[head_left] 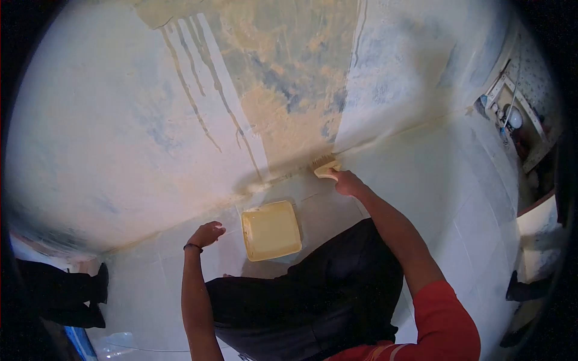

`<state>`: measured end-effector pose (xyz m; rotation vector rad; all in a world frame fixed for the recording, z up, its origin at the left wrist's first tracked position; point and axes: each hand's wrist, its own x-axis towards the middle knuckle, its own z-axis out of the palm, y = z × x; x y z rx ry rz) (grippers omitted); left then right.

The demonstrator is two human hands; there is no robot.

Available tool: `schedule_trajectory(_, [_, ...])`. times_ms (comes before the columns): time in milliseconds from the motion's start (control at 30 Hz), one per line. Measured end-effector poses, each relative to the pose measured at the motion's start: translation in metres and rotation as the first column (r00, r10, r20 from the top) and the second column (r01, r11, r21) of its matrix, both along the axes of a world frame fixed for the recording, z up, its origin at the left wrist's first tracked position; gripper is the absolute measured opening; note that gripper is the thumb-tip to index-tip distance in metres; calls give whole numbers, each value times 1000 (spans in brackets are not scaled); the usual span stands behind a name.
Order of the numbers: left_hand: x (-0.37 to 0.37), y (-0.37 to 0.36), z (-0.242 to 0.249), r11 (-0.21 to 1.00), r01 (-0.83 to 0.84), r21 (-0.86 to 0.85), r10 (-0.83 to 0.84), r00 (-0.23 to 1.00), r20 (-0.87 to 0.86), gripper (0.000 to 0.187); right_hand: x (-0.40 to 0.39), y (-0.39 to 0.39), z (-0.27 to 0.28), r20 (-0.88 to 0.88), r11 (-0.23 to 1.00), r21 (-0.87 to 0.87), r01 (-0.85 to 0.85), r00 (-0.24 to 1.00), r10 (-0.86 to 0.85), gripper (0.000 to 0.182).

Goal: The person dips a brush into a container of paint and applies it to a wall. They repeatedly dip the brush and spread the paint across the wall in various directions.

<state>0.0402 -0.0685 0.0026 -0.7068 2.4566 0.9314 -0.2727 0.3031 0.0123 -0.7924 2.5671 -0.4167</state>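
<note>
My right hand (pixel 348 183) is closed around the pale handle of a wide paint brush (pixel 328 169). Its bristles point toward the foot of the wall (pixel 301 90), at the lower end of a yellowish wet-looking band. A square, cream-yellow paint tray (pixel 272 231) lies on the floor between my hands. Just left of it, my left hand (pixel 206 234) hovers with fingers loosely bent and nothing visible in them. A dark band circles that wrist.
Drips run down the wall left of the painted band. Pale tiles (pixel 445 198) cover the floor. At far left, another person's dark-clothed legs (pixel 66 289) show; a dark shoe (pixel 522 287) is at far right. A frame with clutter (pixel 515 117) stands at upper right.
</note>
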Motion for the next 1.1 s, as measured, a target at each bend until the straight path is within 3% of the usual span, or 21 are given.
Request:
schedule_trajectory(100, [0, 3, 5, 999, -32, 33, 32, 999, -5, 43, -12, -2, -17, 37, 989, 149, -12, 999, 6, 65])
schedule_trajectory(233, [-2, 1, 5, 1000, 22, -17, -22, 1000, -10, 44, -21, -5, -33, -16, 977, 212, 28, 1000, -25, 65])
schedule_trajectory(333, [0, 0, 5, 998, -65, -2, 65, 998, 2, 44, -22, -2, -32, -21, 967, 251, 38, 999, -34, 65])
schedule_trajectory(433, [2, -10, -13, 997, -55, 60, 57, 997, -47, 43, -25, 1, -29, -53, 979, 191, 67, 997, -58, 63])
schedule_trajectory(600, [3, -5, -3, 992, -110, 61, 113, 992, -55, 43, -28, 5, -19, -118, 992, -74, 100, 987, -108, 62])
schedule_trajectory(733, [1, -9, -7, 999, -42, 33, 44, 997, -61, 43, -19, 9, 5, -166, 986, -125, 107, 978, -127, 61])
schedule_trajectory(933, [3, -7, -3, 993, -92, 80, 98, 992, -75, 46, -14, 23, 38, -226, 950, -290, 120, 956, -190, 63])
schedule_trajectory(1100, [4, -3, 4, 999, -38, 34, 41, 997, -73, 44, -11, 27, 53, -287, 865, -499, 64, 929, -234, 63])
